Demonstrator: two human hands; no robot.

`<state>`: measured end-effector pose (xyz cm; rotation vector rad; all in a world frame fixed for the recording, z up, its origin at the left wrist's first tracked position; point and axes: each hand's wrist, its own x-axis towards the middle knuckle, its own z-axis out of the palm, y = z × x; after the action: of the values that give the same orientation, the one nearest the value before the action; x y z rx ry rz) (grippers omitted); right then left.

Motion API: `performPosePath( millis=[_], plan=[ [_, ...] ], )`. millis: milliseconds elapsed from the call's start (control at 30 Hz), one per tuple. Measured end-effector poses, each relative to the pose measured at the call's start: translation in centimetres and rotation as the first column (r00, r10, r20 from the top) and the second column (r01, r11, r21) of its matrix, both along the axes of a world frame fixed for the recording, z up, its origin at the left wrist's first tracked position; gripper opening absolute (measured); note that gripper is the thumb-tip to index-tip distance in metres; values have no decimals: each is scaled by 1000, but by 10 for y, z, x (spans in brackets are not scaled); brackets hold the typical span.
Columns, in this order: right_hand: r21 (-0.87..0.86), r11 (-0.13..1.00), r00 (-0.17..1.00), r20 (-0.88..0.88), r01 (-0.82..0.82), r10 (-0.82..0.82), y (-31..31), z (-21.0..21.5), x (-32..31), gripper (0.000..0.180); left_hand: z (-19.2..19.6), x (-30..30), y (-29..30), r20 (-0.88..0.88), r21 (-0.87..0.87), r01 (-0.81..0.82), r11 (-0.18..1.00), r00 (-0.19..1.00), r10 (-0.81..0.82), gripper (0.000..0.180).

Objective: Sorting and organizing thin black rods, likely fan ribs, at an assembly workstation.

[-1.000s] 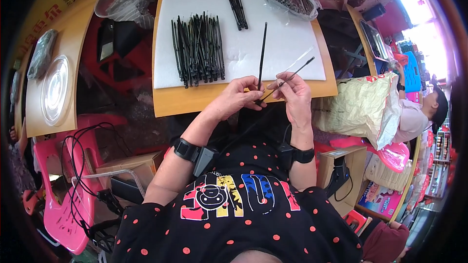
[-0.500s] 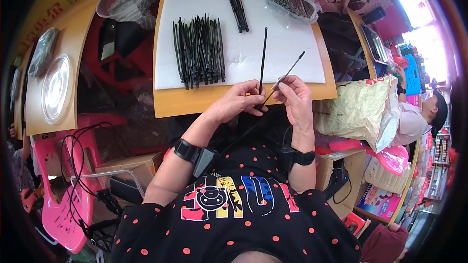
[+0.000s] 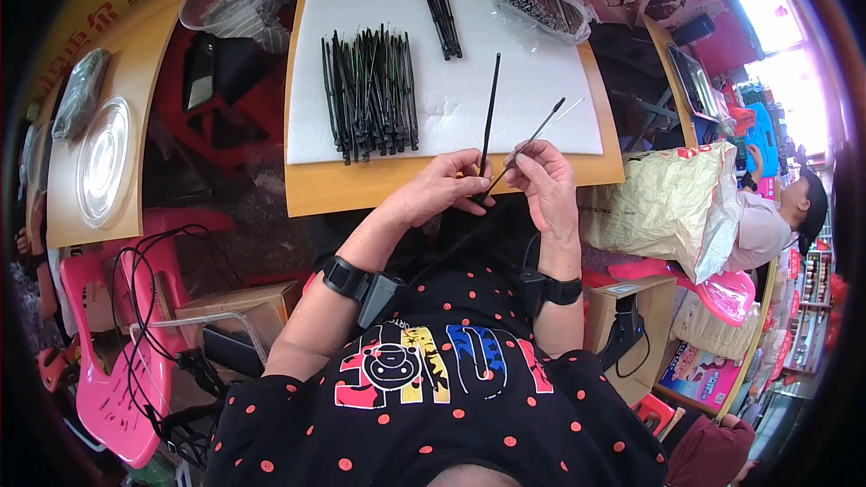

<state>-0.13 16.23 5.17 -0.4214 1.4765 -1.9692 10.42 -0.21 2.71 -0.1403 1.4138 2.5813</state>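
Starting at the left side of the white mat (image 3: 541, 99), you have the big pile of black sticks (image 3: 370, 95) lying with their long axes running from the desk's far edge toward its near edge, well apart from both hands. A smaller bundle of black sticks (image 3: 442, 5) lies near the mat's far edge.

Your left hand (image 3: 446, 189) sits at the near edge of the desk (image 3: 311, 189), its fingers pinched shut on 1 upright black stick (image 3: 490, 108); that stick's long axis points almost straight away from you, rising from the grip over the mat.

Just beside it, your right hand (image 3: 546, 185) has its fingers closed on a second, slanted stick (image 3: 532, 135), whose long axis leans up and to the right from the grip toward the mat's right edge. The 2 sticks meet at their lower ends between your hands, so the join lies level with both grips, about equally near each hand; whether the ends actually touch you cannot tell.
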Motion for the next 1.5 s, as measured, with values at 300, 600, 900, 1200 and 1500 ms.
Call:
performPosePath(
  millis=[300,600,900,1200,1500],
  plan=[
    [-17,999,999,-18,-32,32,-2,3,-1,8,1,-3,-1,19,-84,13,996,1000,-11,11],
    [159,981,974,-214,115,-79,-11,3,10,10,5,-4,4,27,-149,-10,989,1000,14,11],
    [182,963,904,-414,197,-107,-15,-1,18,11,17,2,8,63,-107,-22,994,998,29,11],
    [206,950,886,-448,235,-123,-15,0,18,10,12,-2,8,74,-130,8,991,997,2,12],
    [187,958,917,-375,216,-133,-17,0,19,12,10,-2,10,132,-158,-26,987,990,47,14]
  ],
)
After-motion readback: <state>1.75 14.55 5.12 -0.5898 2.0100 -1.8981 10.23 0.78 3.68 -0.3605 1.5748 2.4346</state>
